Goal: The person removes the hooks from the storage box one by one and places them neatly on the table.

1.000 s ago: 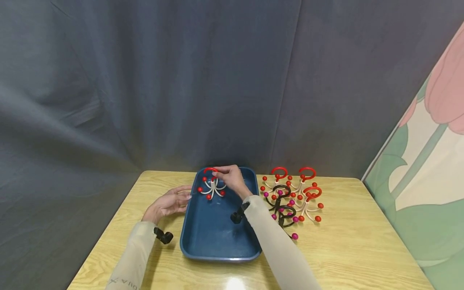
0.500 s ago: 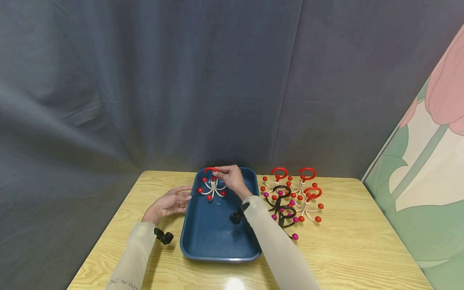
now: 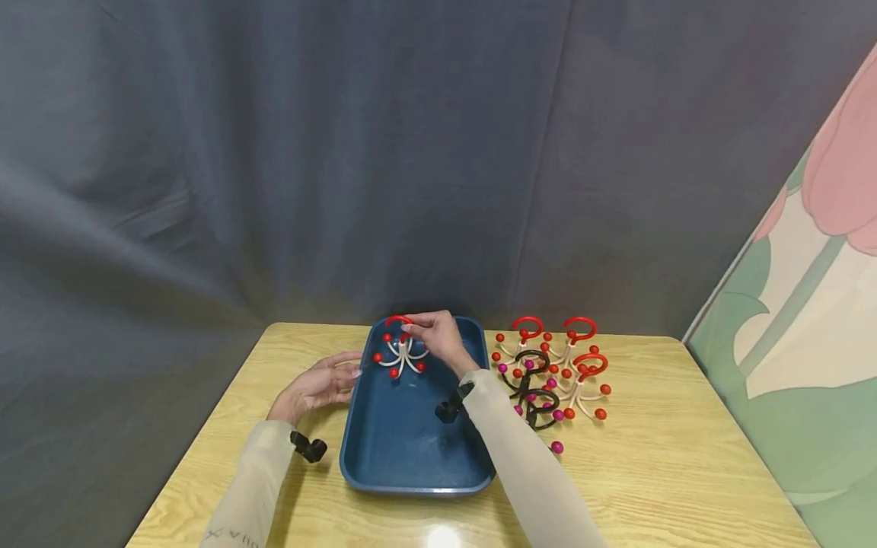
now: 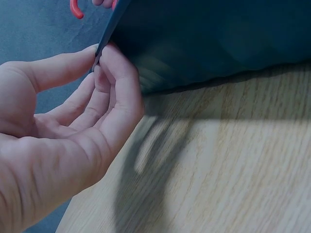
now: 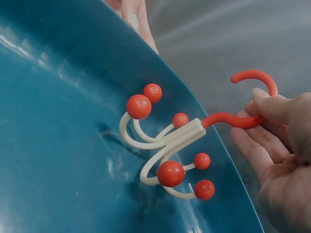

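Observation:
My right hand pinches the red hook end of a multi-arm hanging hook between thumb and fingers. Its white arms curl outward and carry red ball tips. In the head view, the hook hangs over the far left part of a deep blue plastic tray; its balls lie low inside the wall. My left hand is at the tray's left side. The left wrist view shows that hand's thumb and index finger gripping the tray's rim.
Right of the tray, several similar hooks stand close together on the wooden table. Some are white and red; others are black with magenta balls. A grey curtain hangs behind the table, and a flowered panel borders the right.

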`<state>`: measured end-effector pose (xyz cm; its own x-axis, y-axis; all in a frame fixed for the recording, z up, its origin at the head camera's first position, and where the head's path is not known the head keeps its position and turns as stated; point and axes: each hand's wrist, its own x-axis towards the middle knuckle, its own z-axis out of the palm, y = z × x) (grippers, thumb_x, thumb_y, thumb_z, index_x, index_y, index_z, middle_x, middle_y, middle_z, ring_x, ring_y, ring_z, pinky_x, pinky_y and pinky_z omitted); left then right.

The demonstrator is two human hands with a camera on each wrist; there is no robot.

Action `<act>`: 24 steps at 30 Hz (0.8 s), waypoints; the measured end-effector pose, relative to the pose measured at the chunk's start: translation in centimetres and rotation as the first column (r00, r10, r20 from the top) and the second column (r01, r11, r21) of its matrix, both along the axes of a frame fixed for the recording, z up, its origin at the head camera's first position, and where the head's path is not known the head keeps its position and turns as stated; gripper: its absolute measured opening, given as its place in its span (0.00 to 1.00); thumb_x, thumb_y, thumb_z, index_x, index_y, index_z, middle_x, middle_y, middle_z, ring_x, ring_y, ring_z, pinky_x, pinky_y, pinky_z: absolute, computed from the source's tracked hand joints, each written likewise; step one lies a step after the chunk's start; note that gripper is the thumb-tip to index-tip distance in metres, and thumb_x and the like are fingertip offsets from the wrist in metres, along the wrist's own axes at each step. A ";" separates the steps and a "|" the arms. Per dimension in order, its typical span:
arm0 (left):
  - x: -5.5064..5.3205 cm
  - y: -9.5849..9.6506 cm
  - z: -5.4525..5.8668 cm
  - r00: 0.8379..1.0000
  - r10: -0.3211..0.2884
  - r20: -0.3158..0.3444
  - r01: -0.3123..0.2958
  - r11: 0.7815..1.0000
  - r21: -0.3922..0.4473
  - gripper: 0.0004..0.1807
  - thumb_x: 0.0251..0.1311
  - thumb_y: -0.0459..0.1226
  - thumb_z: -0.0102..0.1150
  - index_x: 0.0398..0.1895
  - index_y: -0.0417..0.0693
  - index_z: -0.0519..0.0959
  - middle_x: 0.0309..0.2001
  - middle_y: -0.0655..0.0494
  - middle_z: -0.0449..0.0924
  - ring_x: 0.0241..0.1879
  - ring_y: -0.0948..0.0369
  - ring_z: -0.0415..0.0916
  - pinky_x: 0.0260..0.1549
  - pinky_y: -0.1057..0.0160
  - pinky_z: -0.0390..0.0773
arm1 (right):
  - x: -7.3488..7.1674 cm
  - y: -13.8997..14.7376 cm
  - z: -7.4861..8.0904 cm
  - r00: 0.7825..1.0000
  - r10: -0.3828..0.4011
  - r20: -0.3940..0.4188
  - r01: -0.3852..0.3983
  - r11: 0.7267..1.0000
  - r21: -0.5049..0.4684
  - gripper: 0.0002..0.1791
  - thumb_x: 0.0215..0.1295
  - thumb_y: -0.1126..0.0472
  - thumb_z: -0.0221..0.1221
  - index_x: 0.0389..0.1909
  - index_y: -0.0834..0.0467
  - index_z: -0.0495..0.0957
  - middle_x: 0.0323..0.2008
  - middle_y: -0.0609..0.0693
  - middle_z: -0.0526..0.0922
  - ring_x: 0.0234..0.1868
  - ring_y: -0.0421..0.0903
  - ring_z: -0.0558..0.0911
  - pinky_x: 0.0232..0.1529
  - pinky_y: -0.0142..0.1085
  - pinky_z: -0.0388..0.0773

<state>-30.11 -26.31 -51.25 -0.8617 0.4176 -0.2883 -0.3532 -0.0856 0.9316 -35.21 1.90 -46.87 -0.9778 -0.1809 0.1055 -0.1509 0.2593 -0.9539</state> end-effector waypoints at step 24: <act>-0.1 0.1 0.3 1.000 0.005 0.011 -0.005 1.000 -0.017 0.33 0.77 0.28 0.52 0.82 0.43 0.57 0.49 0.57 0.86 0.42 0.64 0.84 0.39 0.64 0.85 | 1.2 1.1 3.5 0.999 0.033 -0.040 -0.034 0.999 -0.034 0.13 0.65 0.57 0.73 0.50 0.52 0.91 0.46 0.53 0.93 0.45 0.45 0.93 0.28 0.29 0.77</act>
